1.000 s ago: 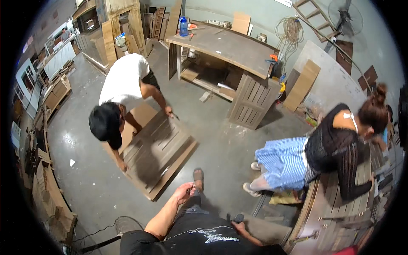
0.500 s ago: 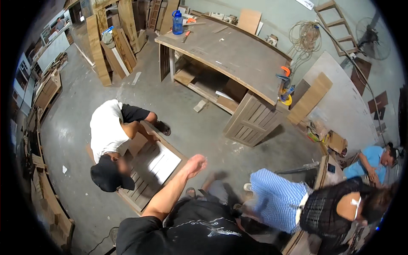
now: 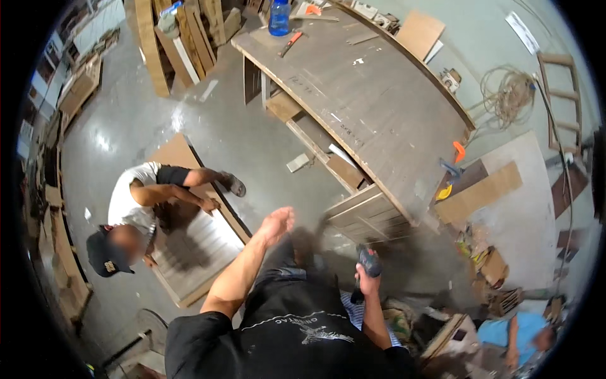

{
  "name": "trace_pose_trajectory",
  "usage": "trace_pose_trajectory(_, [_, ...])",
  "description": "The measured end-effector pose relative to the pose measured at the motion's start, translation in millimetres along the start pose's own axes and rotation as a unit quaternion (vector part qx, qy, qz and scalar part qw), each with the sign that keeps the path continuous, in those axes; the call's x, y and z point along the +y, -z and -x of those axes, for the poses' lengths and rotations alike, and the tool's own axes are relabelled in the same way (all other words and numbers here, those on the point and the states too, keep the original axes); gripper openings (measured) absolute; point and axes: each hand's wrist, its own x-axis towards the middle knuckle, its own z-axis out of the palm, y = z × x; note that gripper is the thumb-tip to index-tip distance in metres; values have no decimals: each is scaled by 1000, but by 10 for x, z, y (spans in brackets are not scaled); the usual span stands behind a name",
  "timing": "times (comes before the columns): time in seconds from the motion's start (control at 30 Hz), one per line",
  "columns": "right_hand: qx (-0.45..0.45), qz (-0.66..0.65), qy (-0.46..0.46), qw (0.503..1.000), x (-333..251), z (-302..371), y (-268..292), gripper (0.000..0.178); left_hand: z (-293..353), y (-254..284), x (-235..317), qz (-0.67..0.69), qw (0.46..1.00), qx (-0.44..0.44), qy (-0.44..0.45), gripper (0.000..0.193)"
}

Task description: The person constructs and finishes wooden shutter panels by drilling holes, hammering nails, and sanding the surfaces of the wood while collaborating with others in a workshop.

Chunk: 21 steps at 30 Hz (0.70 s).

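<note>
My left hand (image 3: 276, 226) hangs in the air in front of my body, fingers loosely apart and nothing in them. My right hand (image 3: 367, 282) grips a dark cordless drill (image 3: 368, 260) by its handle. Left of my left arm, a wooden panel door (image 3: 183, 275) lies on the floor. A person in a white shirt and black cap (image 3: 132, 189) crouches at its far side, with a hand (image 3: 208, 204) at its edge. Another slatted wooden door (image 3: 366, 218) leans against the near end of the workbench (image 3: 379, 95).
On the bench are a blue jug (image 3: 279, 18), an orange-handled tool (image 3: 291, 44) and clamps (image 3: 445, 191) at its right end. A small block (image 3: 297, 163) lies on the floor. At right sits a person in blue (image 3: 505, 331). Boards (image 3: 151, 47) lean at far left.
My view has shifted toward the bench's right end. My right hand has come into view with the drill. The crouching person's head has moved left, and the person in checked clothing is mostly hidden now.
</note>
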Motion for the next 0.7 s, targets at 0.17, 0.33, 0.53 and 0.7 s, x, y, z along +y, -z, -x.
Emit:
trace_pose_trajectory(0.17, [-8, 28, 106, 994, -1649, -923, -188, 71, -971, -510, 68, 35, 996, 76, 28, 22])
trace_pose_trajectory(0.33, [41, 232, 273, 933, -2338, -2002, -534, 72, -2190, -1064, 73, 91, 993, 68, 28, 32])
trace_pose_trajectory(0.53, [51, 438, 233, 867, -2644, -2706, -919, 77, -2962, -1542, 65, 165, 985, -11, 51, 30])
trace_pose_trajectory(0.7, [-11, 405, 161, 900, -2654, -2976, -1125, 79, -2979, -1572, 179, 212, 974, -29, 77, 30])
